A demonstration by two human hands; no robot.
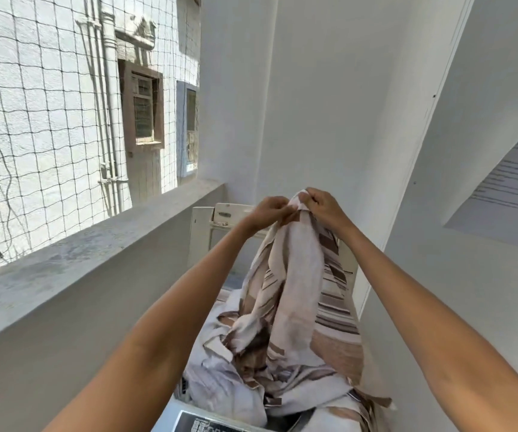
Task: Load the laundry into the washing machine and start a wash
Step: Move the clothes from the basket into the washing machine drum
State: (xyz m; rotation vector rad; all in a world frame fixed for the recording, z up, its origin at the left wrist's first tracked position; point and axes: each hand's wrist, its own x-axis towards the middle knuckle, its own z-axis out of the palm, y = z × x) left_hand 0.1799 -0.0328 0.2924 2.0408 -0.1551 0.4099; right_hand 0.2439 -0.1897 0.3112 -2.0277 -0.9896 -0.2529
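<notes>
A large cloth [295,294] with white, beige and brown stripes hangs from both my hands above the top-loading washing machine [201,226]. My left hand [271,212] and my right hand [321,207] pinch its top edge close together, arms stretched forward. The rest of the cloth lies bunched in and over the machine's opening. The raised lid [229,213] stands behind the hands. A dark control panel [201,424] shows at the bottom edge.
A concrete ledge [89,254] runs along the left, with a net [48,104] over the opening above it. White walls close in at the back and right. A printed sheet [507,182] is stuck on the right wall.
</notes>
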